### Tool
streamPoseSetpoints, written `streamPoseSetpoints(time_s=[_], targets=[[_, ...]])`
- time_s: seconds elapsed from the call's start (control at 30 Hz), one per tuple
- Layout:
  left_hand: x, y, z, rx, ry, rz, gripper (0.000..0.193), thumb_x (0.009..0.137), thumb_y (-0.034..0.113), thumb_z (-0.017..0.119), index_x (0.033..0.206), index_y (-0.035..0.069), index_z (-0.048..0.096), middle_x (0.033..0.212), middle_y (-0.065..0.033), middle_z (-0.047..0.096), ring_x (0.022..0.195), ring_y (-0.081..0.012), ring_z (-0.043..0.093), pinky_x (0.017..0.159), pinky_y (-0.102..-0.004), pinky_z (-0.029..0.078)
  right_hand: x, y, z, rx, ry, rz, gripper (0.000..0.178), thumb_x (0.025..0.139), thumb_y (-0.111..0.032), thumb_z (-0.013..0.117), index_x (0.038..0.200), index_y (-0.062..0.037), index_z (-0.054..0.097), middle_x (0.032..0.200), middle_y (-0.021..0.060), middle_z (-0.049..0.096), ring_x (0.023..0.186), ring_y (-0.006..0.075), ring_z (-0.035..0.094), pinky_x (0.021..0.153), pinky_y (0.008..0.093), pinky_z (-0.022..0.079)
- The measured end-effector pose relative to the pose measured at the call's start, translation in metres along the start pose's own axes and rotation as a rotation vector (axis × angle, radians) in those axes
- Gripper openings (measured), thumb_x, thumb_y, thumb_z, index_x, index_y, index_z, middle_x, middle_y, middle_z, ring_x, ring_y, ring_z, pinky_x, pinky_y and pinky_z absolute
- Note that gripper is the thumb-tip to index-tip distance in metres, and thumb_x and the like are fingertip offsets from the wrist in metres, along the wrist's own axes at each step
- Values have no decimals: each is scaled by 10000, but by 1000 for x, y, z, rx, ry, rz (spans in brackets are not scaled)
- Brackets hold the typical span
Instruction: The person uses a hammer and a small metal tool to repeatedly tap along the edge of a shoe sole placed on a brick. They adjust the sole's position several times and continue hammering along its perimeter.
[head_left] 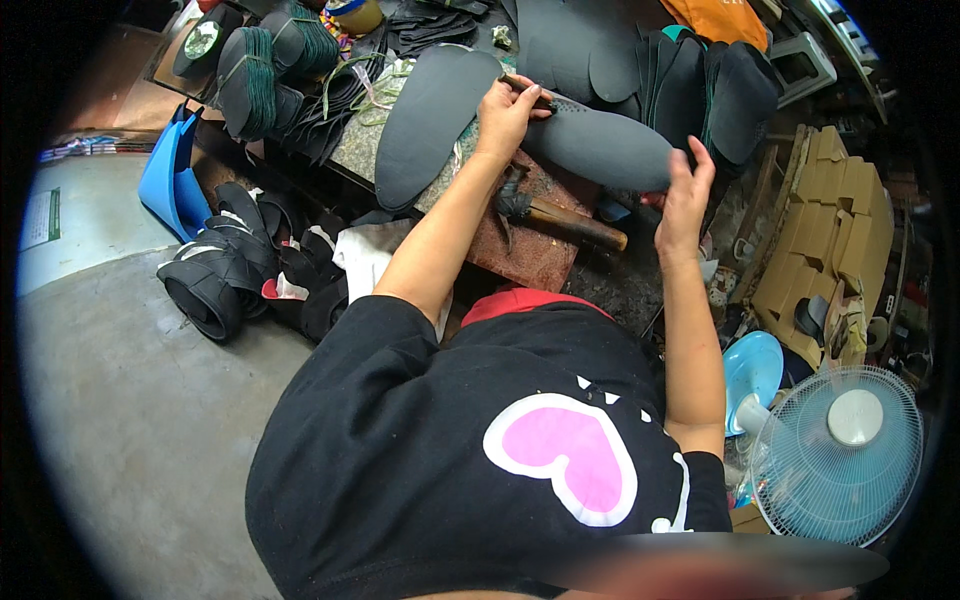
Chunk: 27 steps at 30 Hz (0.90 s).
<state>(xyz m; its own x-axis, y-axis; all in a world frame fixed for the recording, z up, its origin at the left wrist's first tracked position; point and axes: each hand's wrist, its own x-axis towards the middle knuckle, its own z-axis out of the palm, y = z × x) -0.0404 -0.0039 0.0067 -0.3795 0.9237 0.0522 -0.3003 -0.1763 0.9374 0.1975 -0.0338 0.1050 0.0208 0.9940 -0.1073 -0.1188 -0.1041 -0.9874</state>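
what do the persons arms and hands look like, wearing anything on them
Both forearms are bare, with no gloves, watch or rings that can be made out on the left hand or the right hand. The short sleeves belong to a black t-shirt with a pink heart outlined in white.

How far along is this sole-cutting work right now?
Done, apparently: bundles of tied dark soles sit at the bench's far left. In hand: the left hand holds a small tool on a grey sole-shaped sheet, steadied by the right hand. Left: another loose sheet lies beside it.
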Motion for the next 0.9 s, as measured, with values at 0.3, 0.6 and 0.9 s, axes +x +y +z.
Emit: streamPoseSetpoints(time_s=[0.3,0.6,0.9], targets=[[2,27,-18,-192,209,104,75,985,90,569,1007,22,546,940,-138,677,832,-207,686,731,-345,618,19,15,-35,60,87,46,344,967,-194,627,1259,-59,503,990,48,617,681,113,598,527,235,488],[-6,45,-88,261,471,206,82,946,43,609,971,10,538,906,-130,717,827,-164,693,769,-267,522,25,76,-53,441,152,189,485,1001,7,395,1420,-57,159,1222,276,492,971,377,683,835,427,613],[3,60,-120,1035,255,-66,206,867,229,688,905,27,680,806,-66,742,773,-192,708,714,-325,528,0,23,-39,-295,130,227,642,1013,-168,517,1567,-172,191,666,61,635,502,110,577,448,224,437]])
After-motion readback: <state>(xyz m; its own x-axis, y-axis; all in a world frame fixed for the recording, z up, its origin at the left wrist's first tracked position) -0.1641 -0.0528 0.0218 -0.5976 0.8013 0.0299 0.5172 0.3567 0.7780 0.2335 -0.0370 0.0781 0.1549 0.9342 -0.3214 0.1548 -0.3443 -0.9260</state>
